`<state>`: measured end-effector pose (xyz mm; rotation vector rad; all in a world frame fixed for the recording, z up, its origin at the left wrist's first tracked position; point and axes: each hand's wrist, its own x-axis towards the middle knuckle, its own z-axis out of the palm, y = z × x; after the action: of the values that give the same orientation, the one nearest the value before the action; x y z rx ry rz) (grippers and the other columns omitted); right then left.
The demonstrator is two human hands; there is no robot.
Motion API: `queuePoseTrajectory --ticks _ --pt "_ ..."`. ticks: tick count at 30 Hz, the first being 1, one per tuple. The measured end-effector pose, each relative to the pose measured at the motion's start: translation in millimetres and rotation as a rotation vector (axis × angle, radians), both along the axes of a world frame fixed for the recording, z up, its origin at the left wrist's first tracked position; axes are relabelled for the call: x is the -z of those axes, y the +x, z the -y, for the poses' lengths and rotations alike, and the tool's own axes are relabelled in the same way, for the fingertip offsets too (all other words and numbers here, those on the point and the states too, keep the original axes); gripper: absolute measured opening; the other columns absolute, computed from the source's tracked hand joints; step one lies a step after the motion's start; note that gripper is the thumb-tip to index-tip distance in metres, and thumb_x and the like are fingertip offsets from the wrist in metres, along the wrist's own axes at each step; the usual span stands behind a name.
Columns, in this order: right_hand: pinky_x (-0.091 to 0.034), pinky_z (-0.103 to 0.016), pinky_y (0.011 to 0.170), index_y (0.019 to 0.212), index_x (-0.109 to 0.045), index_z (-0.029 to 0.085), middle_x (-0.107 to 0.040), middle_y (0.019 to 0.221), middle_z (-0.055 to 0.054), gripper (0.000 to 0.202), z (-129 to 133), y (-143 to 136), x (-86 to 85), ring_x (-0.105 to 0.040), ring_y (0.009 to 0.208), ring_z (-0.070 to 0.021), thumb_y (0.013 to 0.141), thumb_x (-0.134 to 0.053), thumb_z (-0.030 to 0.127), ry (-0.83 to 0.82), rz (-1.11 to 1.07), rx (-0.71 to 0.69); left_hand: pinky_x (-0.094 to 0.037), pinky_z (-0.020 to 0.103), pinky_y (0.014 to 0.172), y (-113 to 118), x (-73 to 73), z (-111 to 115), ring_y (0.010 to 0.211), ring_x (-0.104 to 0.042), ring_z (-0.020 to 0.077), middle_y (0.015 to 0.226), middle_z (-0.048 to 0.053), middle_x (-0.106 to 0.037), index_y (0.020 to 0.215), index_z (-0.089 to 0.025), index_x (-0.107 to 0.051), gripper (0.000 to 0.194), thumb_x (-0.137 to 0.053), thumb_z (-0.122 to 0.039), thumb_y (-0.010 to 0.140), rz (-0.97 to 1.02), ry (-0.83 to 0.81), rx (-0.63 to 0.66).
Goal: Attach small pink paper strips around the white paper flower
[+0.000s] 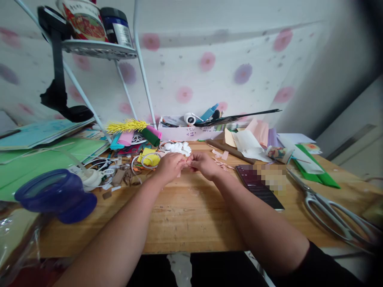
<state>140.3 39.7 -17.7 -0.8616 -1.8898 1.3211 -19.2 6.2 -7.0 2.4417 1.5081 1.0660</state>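
My left hand (169, 166) and my right hand (204, 164) meet above the middle of the wooden desk, fingertips pinched close together. Between them is a small pale pink piece of paper (178, 174), mostly covered by the fingers; a bit of it shows below my left hand. Just right of my right hand lie several thin pink paper strips (224, 165) and a few cut pink pieces (225, 155). Behind my left hand sits a bunched white thing (179, 148), near yellow paper (149, 158) and a white ring (151, 160).
Large scissors (311, 195) and a phone (254, 183) lie on the right. A blue plastic cup-like holder (56, 195) stands left, before green sheets (30, 171). At the back are a white organizer box (179, 133), paper rolls (151, 136) and a white metal rack (101, 50).
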Motion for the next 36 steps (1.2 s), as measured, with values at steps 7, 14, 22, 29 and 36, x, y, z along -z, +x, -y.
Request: queuePoseTrajectory --ticks 7,14,22,29,36 --pt "-0.037 -0.021 0.059 0.069 -0.055 0.015 -0.056 0.065 0.000 0.011 4.1 -4.4 -1.9 -0.049 0.061 -0.0093 0.073 -0.049 0.023 0.477 0.121 0.214 -0.038 0.025 0.059 4.0 6.4 -0.9 0.061 -0.050 0.0125 0.066 0.002 -0.056 0.071 -0.014 -0.054 0.029 -0.040 -0.038 0.077 0.538 -0.422 0.198" --pt "-0.037 -0.022 0.066 0.077 -0.061 0.017 -0.059 0.078 -0.005 0.015 11.5 -4.8 -7.1 -0.053 0.073 -0.0119 0.077 -0.046 0.021 0.777 0.341 0.255 -0.036 0.022 0.052 1.0 11.2 -6.6 0.050 -0.046 0.0087 0.054 -0.001 -0.051 0.063 -0.013 -0.051 0.020 -0.052 -0.032 0.069 0.796 -0.634 0.202" --pt "-0.036 -0.019 0.049 0.071 -0.053 0.014 -0.053 0.054 0.001 0.012 2.3 -4.9 -5.5 -0.047 0.049 -0.0074 0.073 -0.047 0.024 0.176 0.142 0.131 -0.036 0.024 0.061 -0.2 -0.1 -1.7 0.065 -0.048 0.0132 0.065 0.000 -0.056 0.065 -0.017 -0.057 0.017 -0.047 -0.029 0.070 0.176 -0.122 0.028" --pt "-0.034 -0.020 0.058 0.070 -0.056 0.015 -0.056 0.068 -0.002 0.010 9.6 -4.5 -8.4 -0.048 0.063 -0.0094 0.073 -0.048 0.020 0.680 0.301 0.283 -0.040 0.025 0.064 1.5 5.0 -0.5 0.068 -0.052 0.0139 0.072 0.003 -0.059 0.072 -0.014 -0.056 0.031 -0.042 -0.042 0.076 0.505 -0.443 0.210" --pt "-0.035 -0.022 0.063 0.079 -0.057 0.016 -0.057 0.079 -0.007 0.016 14.5 -9.5 -5.4 -0.051 0.073 -0.0136 0.079 -0.043 0.023 0.930 0.520 0.271 -0.038 0.023 0.056 -8.1 12.2 -6.0 0.055 -0.048 0.0096 0.060 0.000 -0.052 0.066 -0.012 -0.053 0.029 -0.051 -0.041 0.070 0.688 -0.662 0.220"
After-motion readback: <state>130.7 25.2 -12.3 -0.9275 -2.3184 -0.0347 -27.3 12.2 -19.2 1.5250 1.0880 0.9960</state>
